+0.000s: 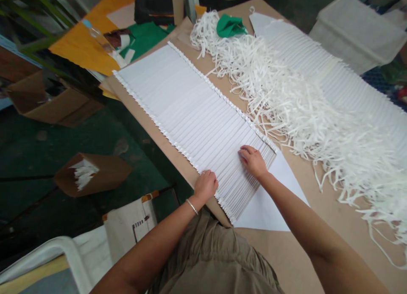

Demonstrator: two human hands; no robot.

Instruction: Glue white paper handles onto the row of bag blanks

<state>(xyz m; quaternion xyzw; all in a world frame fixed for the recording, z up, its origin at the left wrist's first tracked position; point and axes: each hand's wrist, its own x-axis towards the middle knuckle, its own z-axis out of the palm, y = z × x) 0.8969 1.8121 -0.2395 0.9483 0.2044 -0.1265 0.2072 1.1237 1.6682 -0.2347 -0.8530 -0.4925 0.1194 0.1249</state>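
Note:
A long row of overlapping white paper sheets [187, 103] lies slantwise on the brown-covered table, with small folded tabs along both long edges. My left hand [206, 185], a bangle on its wrist, rests at the near edge of the row with its fingers curled in; what they pinch is hidden. Over the middle of the row, toward its right end, my right hand [253, 161] lies with bent fingers drawn together. Something small and greyish may show by its fingertips, too blurred to name. Under the row's right end, a larger white sheet [270, 205] sticks out.
A heap of loose white strips [286, 90] runs along the table behind the row, a green cloth [230, 26] on it. Another row of white sheets [302, 48] lies beyond. A cardboard box [92, 175] stands on the floor at left; a white bin [359, 31] stands at back right.

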